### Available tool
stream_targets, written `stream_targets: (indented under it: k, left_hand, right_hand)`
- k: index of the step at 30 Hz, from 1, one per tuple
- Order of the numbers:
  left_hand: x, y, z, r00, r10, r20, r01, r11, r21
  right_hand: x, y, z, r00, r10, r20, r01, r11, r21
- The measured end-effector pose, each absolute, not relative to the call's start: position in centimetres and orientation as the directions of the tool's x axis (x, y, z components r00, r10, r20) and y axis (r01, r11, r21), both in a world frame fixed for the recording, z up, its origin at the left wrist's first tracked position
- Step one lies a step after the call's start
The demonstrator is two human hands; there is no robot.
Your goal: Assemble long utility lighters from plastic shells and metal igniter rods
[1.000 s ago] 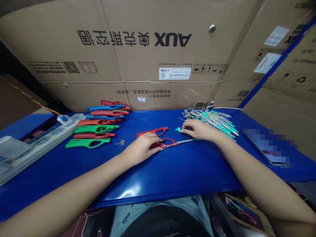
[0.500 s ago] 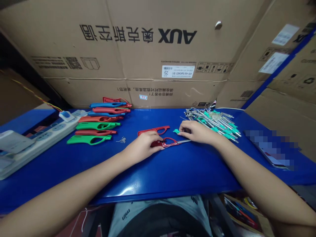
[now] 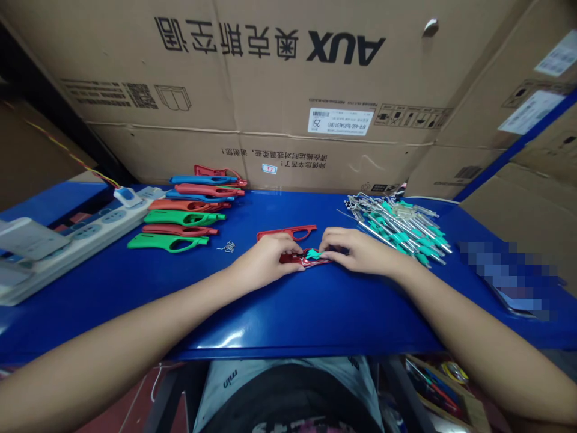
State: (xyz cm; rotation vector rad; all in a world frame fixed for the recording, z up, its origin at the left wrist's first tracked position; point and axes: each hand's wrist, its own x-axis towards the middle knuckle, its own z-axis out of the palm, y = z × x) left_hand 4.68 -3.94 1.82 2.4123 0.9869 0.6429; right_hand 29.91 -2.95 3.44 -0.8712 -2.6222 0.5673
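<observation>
Near the middle of the blue table, my left hand is closed on the left end of a red plastic casing. A small green piece lies over the casing's opening, between my two hands. My right hand pinches at the right side of this green piece, its fingertips partly covering the casing. Just behind my left hand rests another red casing half. To its left is a little heap of small screws.
Red, blue and green lighter-like handles are stacked at the left, beside a white power strip. Metal rods with green parts lie piled at the right, near a blurred phone. Cardboard stands behind the table.
My right hand has brought the green piece left and down onto the red casing. My left hand keeps its hold. The whole view has shifted a little.
</observation>
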Motion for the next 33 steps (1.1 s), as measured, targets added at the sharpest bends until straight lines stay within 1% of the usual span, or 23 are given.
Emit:
stream_targets:
  k: [2,5,7,9,12,15,17,20,24,26,29,33]
  left_hand:
    - [4.7,-4.0,1.9,0.639,0.731,0.238,0.522,-0.64,0.564]
    - [4.7,-4.1,2.0,0.663,0.713,0.228,0.526,-0.661,0.536]
    - [4.7,-4.1,2.1,0.665,0.714,0.22,0.531,-0.659,0.533]
    - [4.6,-4.1,2.2,0.642,0.737,0.212,0.535,-0.629,0.564]
    - [4.5,-4.1,2.2,0.601,0.773,0.203,0.541,-0.58,0.609]
    - [4.4,-4.2,1.9,0.59,0.784,0.195,0.526,-0.556,0.643]
    - [4.4,-4.4,1.6,0.578,0.791,0.201,0.504,-0.539,0.675]
    - [4.4,-4.5,1.1,0.551,0.804,0.223,0.475,-0.522,0.708]
    - [4.5,-4.7,0.7,0.534,0.813,0.234,0.468,-0.514,0.719]
    - [4.5,-4.7,0.7,0.531,0.816,0.226,0.468,-0.505,0.725]
    - [4.5,-4.7,0.7,0.53,0.819,0.221,0.467,-0.499,0.73]
    - [4.5,-4.6,0.7,0.528,0.823,0.21,0.472,-0.49,0.733]
  right_hand:
    - [29.6,-3.0,3.4,-0.765,0.626,0.148,0.507,0.729,-0.46]
    - [29.3,-3.1,3.5,-0.765,0.636,0.1,0.545,0.723,-0.426]
    - [29.2,-3.1,3.5,-0.765,0.637,0.099,0.555,0.729,-0.4]
    - [29.1,-3.2,3.5,-0.763,0.635,0.119,0.554,0.738,-0.386]
    - [29.2,-3.3,3.3,-0.76,0.631,0.155,0.536,0.744,-0.399]
    - [29.1,-3.4,3.0,-0.764,0.619,0.181,0.511,0.752,-0.416]
    - [29.0,-3.6,2.7,-0.762,0.615,0.203,0.506,0.761,-0.406]
    - [28.9,-4.0,2.4,-0.75,0.623,0.222,0.537,0.769,-0.347]
    - [29.0,-4.2,2.1,-0.762,0.606,0.228,0.549,0.792,-0.268]
    - [29.0,-4.2,1.9,-0.767,0.593,0.244,0.532,0.801,-0.275]
    - [29.1,-4.1,1.7,-0.76,0.592,0.269,0.51,0.8,-0.317]
    - [29.0,-4.1,1.6,-0.759,0.6,0.253,0.514,0.79,-0.333]
